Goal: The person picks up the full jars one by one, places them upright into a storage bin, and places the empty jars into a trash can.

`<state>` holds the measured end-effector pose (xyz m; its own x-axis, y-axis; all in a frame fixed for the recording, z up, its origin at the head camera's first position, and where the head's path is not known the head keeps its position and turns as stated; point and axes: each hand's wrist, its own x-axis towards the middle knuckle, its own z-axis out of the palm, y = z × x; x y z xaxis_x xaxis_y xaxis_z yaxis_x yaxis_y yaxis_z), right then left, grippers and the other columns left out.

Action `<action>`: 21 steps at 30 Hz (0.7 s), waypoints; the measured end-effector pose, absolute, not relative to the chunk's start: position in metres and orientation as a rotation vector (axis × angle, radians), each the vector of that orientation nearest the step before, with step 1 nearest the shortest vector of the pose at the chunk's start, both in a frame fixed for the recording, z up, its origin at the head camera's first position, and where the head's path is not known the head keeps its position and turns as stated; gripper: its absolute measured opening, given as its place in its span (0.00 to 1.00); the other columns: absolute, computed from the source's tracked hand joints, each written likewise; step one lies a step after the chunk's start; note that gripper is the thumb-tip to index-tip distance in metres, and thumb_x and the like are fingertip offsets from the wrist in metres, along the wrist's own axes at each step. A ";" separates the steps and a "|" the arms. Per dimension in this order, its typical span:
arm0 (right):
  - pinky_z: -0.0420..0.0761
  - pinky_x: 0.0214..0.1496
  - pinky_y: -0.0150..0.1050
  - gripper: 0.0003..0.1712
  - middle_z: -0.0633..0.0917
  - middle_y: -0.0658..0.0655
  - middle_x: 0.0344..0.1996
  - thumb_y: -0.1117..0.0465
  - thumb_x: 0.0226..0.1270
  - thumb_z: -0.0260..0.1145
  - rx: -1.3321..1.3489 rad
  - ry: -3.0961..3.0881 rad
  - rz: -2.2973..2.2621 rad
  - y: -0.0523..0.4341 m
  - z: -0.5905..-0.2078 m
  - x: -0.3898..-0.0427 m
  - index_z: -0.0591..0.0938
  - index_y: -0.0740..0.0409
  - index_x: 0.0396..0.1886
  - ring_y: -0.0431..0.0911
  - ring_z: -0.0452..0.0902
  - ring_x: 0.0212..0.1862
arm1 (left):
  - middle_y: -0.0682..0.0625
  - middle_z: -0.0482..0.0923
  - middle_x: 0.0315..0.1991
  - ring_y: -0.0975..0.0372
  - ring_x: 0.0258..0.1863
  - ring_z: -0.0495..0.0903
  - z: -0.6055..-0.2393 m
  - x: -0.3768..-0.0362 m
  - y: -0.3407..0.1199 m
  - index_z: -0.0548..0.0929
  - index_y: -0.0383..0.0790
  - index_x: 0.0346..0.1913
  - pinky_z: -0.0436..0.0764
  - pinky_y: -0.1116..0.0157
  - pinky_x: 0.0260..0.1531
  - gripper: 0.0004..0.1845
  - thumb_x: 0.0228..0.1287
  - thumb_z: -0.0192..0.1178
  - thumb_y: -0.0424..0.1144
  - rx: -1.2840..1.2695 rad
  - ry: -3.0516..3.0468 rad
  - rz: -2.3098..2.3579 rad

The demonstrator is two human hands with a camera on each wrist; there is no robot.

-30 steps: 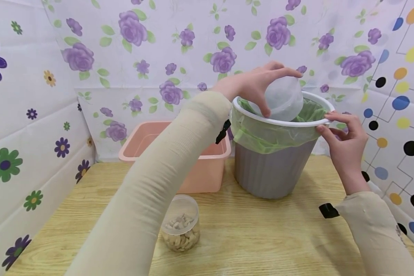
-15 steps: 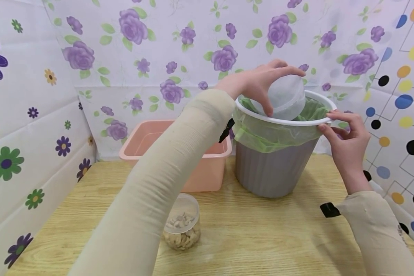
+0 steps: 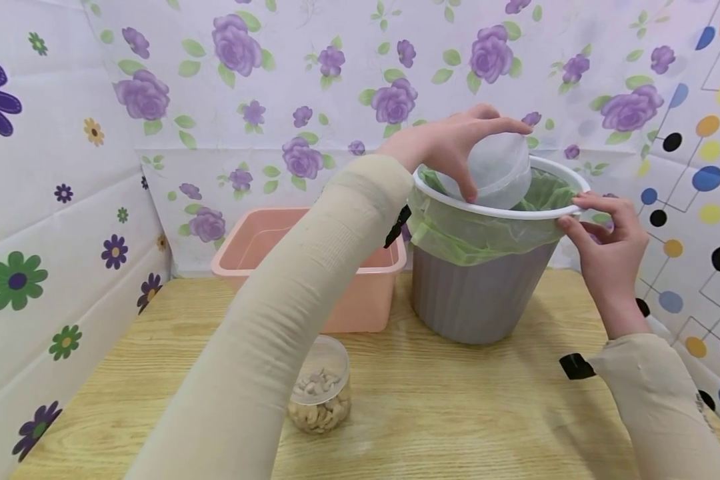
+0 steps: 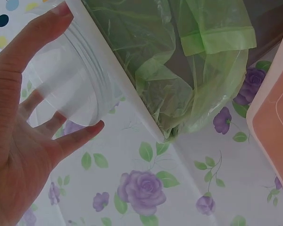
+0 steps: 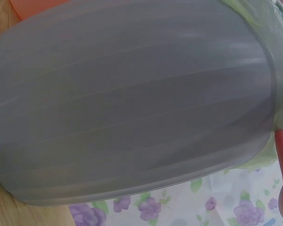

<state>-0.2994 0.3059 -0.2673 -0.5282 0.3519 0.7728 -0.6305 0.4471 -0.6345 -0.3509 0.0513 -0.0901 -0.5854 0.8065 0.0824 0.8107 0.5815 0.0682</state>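
Observation:
My left hand [image 3: 450, 143] grips a clear plastic jar [image 3: 499, 172] from above, thumb on the near side and fingers over the far side. The jar is tipped into the mouth of a grey trash can [image 3: 477, 290], and in the left wrist view the threaded rim of the jar [image 4: 87, 61] shows beside the can's edge. A green trash bag [image 3: 468, 240] lines the can and folds over its white rim [image 3: 567, 170]. With thumb and fingers, my right hand [image 3: 615, 260] pinches that rim at its right side. Whatever lies inside the can is hidden.
A pink plastic basin [image 3: 360, 303] stands left of the can, partly behind my left arm. Nearer on the wooden table [image 3: 444, 413] is a clear jar of cashews [image 3: 319, 407]. Patterned sheets [image 3: 336, 100] hang behind and at both sides.
Both hands keep their hold, the left on the tipped jar and the right on the can's rim. Only the head view has shifted slightly.

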 end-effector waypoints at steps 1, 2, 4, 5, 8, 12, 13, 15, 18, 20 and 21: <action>0.79 0.48 0.20 0.20 0.82 0.41 0.48 0.65 0.59 0.74 0.240 -1.726 1.262 0.306 -0.268 -0.299 0.84 0.63 0.52 0.40 0.76 0.60 | 0.55 0.45 0.78 0.63 0.75 0.54 -0.090 -0.351 0.051 0.49 0.73 0.77 0.68 0.64 0.68 0.60 0.47 0.79 0.44 -1.403 -2.761 -0.152; 0.79 0.48 0.20 0.20 0.83 0.41 0.48 0.65 0.59 0.74 0.240 -1.726 1.263 0.306 -0.268 -0.299 0.84 0.63 0.52 0.40 0.76 0.60 | 0.55 0.44 0.79 0.63 0.75 0.53 -0.090 -0.351 0.051 0.48 0.73 0.77 0.68 0.64 0.69 0.60 0.48 0.79 0.45 -1.394 -2.771 -0.155; 0.79 0.48 0.20 0.20 0.83 0.41 0.48 0.65 0.59 0.73 0.241 -1.728 1.265 0.306 -0.268 -0.299 0.84 0.63 0.52 0.40 0.76 0.59 | 0.54 0.40 0.80 0.62 0.78 0.49 -0.089 -0.350 0.051 0.47 0.74 0.77 0.65 0.62 0.71 0.60 0.48 0.78 0.45 -1.376 -2.801 -0.166; 0.79 0.48 0.20 0.20 0.83 0.41 0.49 0.65 0.59 0.73 0.241 -1.729 1.265 0.306 -0.268 -0.299 0.84 0.63 0.52 0.40 0.76 0.59 | 0.53 0.39 0.80 0.62 0.78 0.47 -0.089 -0.350 0.051 0.46 0.74 0.77 0.64 0.62 0.72 0.60 0.49 0.78 0.46 -1.372 -2.812 -0.178; 0.79 0.48 0.20 0.20 0.83 0.41 0.49 0.65 0.59 0.74 0.243 -1.729 1.266 0.306 -0.268 -0.299 0.84 0.63 0.52 0.40 0.76 0.59 | 0.52 0.37 0.80 0.63 0.79 0.45 -0.088 -0.349 0.051 0.44 0.73 0.78 0.64 0.62 0.72 0.60 0.51 0.77 0.47 -1.376 -2.837 -0.234; 0.79 0.48 0.20 0.20 0.83 0.41 0.48 0.65 0.59 0.74 0.244 -1.727 1.267 0.305 -0.268 -0.298 0.84 0.63 0.52 0.40 0.77 0.59 | 0.54 0.41 0.78 0.65 0.76 0.51 -0.085 -0.347 0.050 0.44 0.71 0.78 0.67 0.65 0.69 0.59 0.53 0.75 0.47 -1.391 -2.826 -0.289; 0.79 0.48 0.20 0.20 0.82 0.41 0.48 0.65 0.59 0.74 0.242 -1.728 1.266 0.305 -0.268 -0.298 0.84 0.63 0.52 0.40 0.77 0.59 | 0.55 0.41 0.78 0.65 0.75 0.51 -0.085 -0.347 0.049 0.45 0.71 0.78 0.67 0.66 0.69 0.58 0.53 0.75 0.47 -1.393 -2.821 -0.300; 0.79 0.48 0.20 0.20 0.82 0.41 0.48 0.65 0.59 0.74 0.240 -1.727 1.265 0.305 -0.268 -0.298 0.84 0.63 0.52 0.40 0.77 0.59 | 0.55 0.41 0.78 0.65 0.76 0.51 -0.084 -0.347 0.046 0.45 0.70 0.78 0.65 0.66 0.70 0.58 0.54 0.75 0.47 -1.391 -2.813 -0.317; 0.79 0.48 0.20 0.20 0.82 0.40 0.48 0.65 0.59 0.74 0.235 -1.732 1.263 0.305 -0.268 -0.299 0.85 0.62 0.52 0.39 0.76 0.59 | 0.55 0.41 0.79 0.65 0.76 0.50 -0.083 -0.348 0.040 0.45 0.69 0.78 0.64 0.66 0.71 0.57 0.54 0.75 0.47 -1.389 -2.798 -0.359; 0.79 0.48 0.20 0.20 0.82 0.40 0.48 0.65 0.59 0.74 0.233 -1.732 1.260 0.305 -0.267 -0.299 0.85 0.62 0.52 0.39 0.76 0.59 | 0.55 0.40 0.79 0.66 0.77 0.49 -0.082 -0.349 0.035 0.45 0.69 0.78 0.63 0.65 0.72 0.57 0.54 0.74 0.47 -1.382 -2.785 -0.379; 0.79 0.48 0.20 0.20 0.82 0.40 0.48 0.65 0.59 0.74 0.231 -1.732 1.259 0.305 -0.267 -0.299 0.84 0.62 0.52 0.39 0.76 0.59 | 0.55 0.40 0.79 0.66 0.77 0.49 -0.082 -0.349 0.032 0.45 0.69 0.78 0.63 0.65 0.72 0.57 0.54 0.74 0.47 -1.378 -2.778 -0.387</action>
<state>-0.2995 0.3046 -0.2668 -0.5321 0.3543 0.7690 -0.6222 0.4524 -0.6389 -0.3494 0.0321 -0.0815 -0.6112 0.7818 0.1236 0.7858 0.5807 0.2127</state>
